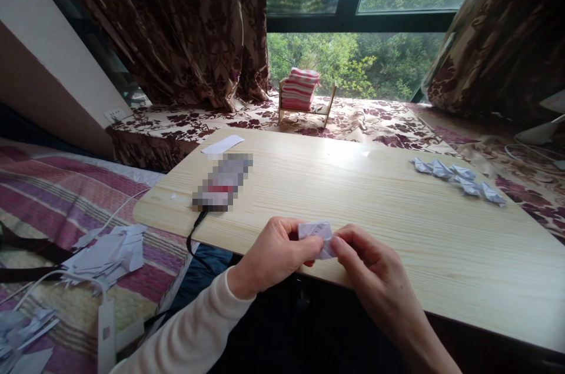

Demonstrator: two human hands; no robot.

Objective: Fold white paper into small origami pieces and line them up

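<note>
Both my hands meet over the near edge of the wooden table [282,186]. A small folded piece of white paper [314,229] is pinched between the thumb and fingers of my left hand [276,253]. From the other side, my right hand [375,268] grips the paper's right end with thumb and index finger. Faint marks show on the paper's upper face; its lower part is partly hidden by my fingers. At the table's far right lie several small folded paper shapes [468,186], pointed at their ends.
A blurred-out device [223,183] with a black cable lies on the table's left, near a white paper strip [223,143]. Cut paper strips [110,253] and a power strip [106,327] rest on the striped bed. Beyond stands a small rack [326,110] with folded striped cloths [300,90].
</note>
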